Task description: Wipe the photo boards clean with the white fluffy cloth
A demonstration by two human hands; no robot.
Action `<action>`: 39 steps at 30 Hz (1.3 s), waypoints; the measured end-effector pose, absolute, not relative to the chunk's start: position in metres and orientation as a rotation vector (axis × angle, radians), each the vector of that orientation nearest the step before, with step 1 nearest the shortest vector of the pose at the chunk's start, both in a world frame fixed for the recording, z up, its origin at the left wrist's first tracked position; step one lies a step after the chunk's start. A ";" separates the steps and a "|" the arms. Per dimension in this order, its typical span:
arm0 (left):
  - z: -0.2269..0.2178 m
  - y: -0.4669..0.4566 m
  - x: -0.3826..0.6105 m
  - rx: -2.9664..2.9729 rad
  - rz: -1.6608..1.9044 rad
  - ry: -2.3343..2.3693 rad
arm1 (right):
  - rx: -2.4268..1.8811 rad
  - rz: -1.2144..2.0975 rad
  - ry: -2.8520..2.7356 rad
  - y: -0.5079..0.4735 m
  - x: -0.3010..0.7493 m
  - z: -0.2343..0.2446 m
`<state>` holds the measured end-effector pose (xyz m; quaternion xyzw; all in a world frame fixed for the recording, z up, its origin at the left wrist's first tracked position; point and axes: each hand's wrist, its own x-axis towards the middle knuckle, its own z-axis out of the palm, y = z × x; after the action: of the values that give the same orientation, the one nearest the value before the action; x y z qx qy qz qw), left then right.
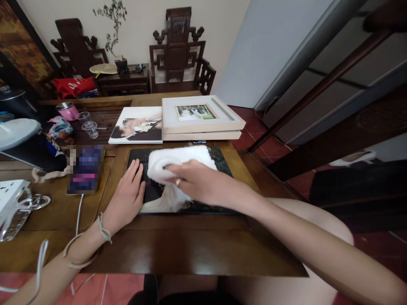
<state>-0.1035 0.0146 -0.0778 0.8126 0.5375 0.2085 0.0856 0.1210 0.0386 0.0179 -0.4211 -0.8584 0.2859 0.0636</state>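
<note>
A dark photo panel (152,203) lies flat on the wooden table, a pale gown-like shape showing in its picture. My right hand (199,182), with a ring on one finger, grips a white cloth (190,154) and presses it on the panel's upper middle. The cloth and hand hide much of the picture. My left hand (129,192) rests flat on the panel's left edge, fingers stretched out, holding nothing. Just beyond the panel lie a white photo canvas (149,112) and pale wooden picture frames (203,131), one on top of another.
To the left are a phone (85,169) with a cable, a white power strip (12,192), a clear hair claw (25,207), plastic cups (90,128), a pink mug (68,112) and a black lidded container (32,148). Carved chairs (178,42) stand behind the table.
</note>
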 end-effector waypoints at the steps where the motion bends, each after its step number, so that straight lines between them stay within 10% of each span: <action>1: -0.078 0.015 -0.104 2.425 0.627 1.605 | -1.296 0.811 -2.591 0.052 0.116 0.014; 9: -0.079 0.015 -0.104 2.422 0.641 1.606 | -1.354 0.397 -2.585 0.050 0.095 -0.024; 28: -0.079 0.015 -0.104 2.375 0.654 1.588 | -1.205 0.825 -2.673 0.021 0.127 0.016; 39: -0.060 0.018 -0.108 1.670 1.248 1.532 | -0.972 0.455 -2.853 0.019 0.069 -0.022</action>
<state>-0.1080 0.0182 -0.0605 0.6209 0.5696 0.4638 0.2737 0.0691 0.0194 -0.0216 -0.3186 -0.9349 0.1492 0.0465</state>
